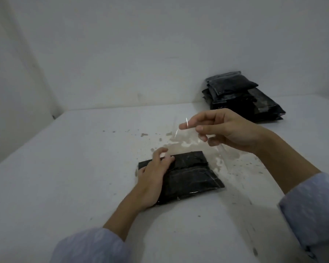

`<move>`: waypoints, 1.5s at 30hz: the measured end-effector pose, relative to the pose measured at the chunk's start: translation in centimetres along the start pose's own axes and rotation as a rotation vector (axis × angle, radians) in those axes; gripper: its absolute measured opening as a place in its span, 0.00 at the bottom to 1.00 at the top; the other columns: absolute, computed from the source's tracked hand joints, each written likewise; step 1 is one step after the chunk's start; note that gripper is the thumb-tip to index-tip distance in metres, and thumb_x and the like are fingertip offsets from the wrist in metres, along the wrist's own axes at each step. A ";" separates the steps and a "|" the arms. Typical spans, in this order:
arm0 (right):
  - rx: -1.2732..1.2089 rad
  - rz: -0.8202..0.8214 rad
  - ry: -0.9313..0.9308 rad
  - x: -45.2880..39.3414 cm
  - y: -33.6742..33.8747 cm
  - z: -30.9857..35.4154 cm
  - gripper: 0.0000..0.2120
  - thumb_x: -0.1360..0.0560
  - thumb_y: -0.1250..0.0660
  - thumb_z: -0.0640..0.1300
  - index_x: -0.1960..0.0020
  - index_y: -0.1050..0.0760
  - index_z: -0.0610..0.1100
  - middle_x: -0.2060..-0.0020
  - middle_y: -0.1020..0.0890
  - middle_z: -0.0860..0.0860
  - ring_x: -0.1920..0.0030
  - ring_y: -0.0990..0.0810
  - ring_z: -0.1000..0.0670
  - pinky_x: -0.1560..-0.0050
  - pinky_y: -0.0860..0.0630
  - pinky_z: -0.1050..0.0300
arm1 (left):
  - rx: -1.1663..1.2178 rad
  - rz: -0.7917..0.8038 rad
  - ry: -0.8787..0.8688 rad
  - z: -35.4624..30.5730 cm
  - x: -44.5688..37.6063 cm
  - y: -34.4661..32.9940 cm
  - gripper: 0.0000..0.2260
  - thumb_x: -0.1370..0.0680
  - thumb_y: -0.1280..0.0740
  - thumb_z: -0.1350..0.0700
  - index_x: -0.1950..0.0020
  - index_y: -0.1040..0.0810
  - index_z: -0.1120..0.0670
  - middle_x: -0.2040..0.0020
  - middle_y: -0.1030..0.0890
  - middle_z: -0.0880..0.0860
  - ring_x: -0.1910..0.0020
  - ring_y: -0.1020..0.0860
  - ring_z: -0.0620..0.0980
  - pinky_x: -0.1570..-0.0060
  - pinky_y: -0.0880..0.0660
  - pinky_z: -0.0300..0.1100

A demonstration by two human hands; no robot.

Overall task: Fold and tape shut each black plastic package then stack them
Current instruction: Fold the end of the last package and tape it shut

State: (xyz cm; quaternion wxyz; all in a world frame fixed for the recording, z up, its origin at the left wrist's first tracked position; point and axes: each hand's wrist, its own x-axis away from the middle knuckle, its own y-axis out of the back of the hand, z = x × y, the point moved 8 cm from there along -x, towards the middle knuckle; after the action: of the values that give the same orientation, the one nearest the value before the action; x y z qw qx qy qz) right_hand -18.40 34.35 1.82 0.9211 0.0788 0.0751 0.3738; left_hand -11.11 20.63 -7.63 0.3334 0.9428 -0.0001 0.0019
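The light is soft, dim and grey, with a cool cast and no hard highlights on the white surface [46, 186] or the walls; a faint shadow lies under the right forearm, so the light seems to come from above. Small glints show on the clear tape [186, 123] and on the glossy stack of black packages [241, 97]. The whole picture is slightly soft, the left hand's fingertips [164, 155] are smeared by motion blur, and the wide lens bends the surface's edges and stretches the sleeves [311, 209] near the bottom corners.
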 end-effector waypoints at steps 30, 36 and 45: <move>0.555 0.056 -0.419 2.1 2.8 -3.3 0.10 0.32 0.26 0.38 0.51 0.20 0.41 0.63 0.15 0.46 0.65 0.18 0.53 0.61 0.26 0.59 | 0.571 -0.225 0.151 3.0 -1.0 2.1 0.17 0.18 0.45 0.49 0.67 0.31 0.47 0.51 0.16 0.45 0.37 0.26 0.49 0.33 0.36 0.55; -0.001 -0.349 -0.374 3.1 4.6 -4.7 0.07 0.35 0.28 0.44 0.59 0.21 0.42 0.64 0.17 0.48 0.65 0.19 0.55 0.60 0.25 0.59 | 0.396 -0.434 0.082 2.0 0.2 2.8 0.13 0.18 0.45 0.52 0.61 0.32 0.54 0.59 0.15 0.45 0.54 0.22 0.38 0.53 0.32 0.33; -0.100 -0.506 -0.538 2.9 0.7 -9.2 0.07 0.20 0.41 0.39 0.53 0.27 0.37 0.59 0.17 0.39 0.56 0.16 0.44 0.55 0.20 0.52 | 0.417 -0.560 0.079 2.4 0.9 3.5 0.13 0.18 0.45 0.56 0.62 0.32 0.54 0.64 0.16 0.50 0.56 0.20 0.42 0.58 0.31 0.35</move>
State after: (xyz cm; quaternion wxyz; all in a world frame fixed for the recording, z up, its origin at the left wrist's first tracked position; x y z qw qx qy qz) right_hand -18.60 37.72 -7.21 0.9739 0.1081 -0.1707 0.1036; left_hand -10.25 16.42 -7.25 0.1208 0.9533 0.2716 -0.0533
